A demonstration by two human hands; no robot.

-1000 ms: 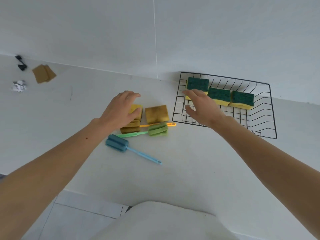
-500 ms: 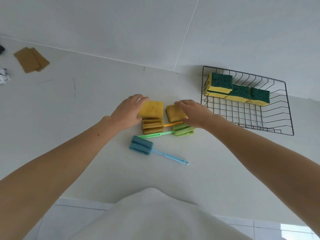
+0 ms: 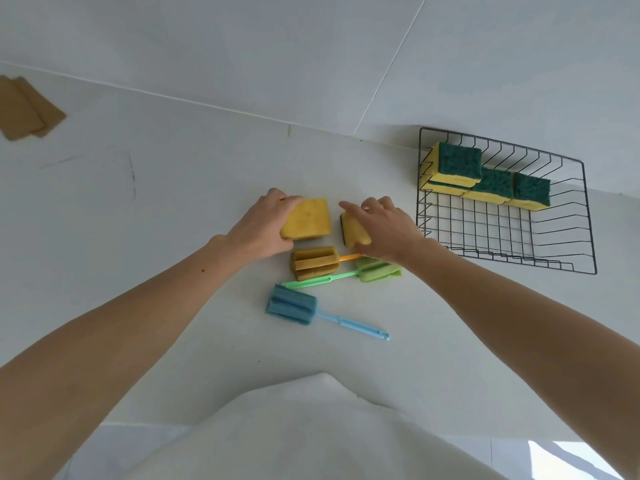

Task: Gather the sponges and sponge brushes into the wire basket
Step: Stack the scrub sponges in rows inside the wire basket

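My left hand (image 3: 260, 229) grips a yellow sponge (image 3: 308, 219) by its left side on the white counter. My right hand (image 3: 388, 227) closes over a second yellow sponge (image 3: 354, 231), tilted up on edge. Just below them lie an orange sponge brush (image 3: 315, 263), a green sponge brush (image 3: 375, 270) and a blue sponge brush (image 3: 291, 309) with its handle pointing right. The black wire basket (image 3: 561, 244) stands at the right against the wall, with green-and-yellow sponges (image 3: 459, 166) stacked along its far side.
Two brown cloths (image 3: 26, 110) lie at the far left of the counter. The white wall rises directly behind the counter. The counter's front edge runs near the bottom, with my white garment (image 3: 311, 434) below it.
My right hand left the basket and came left onto the second yellow sponge, tipping it up. My left hand took hold of the first yellow sponge. The camera view shifted left.
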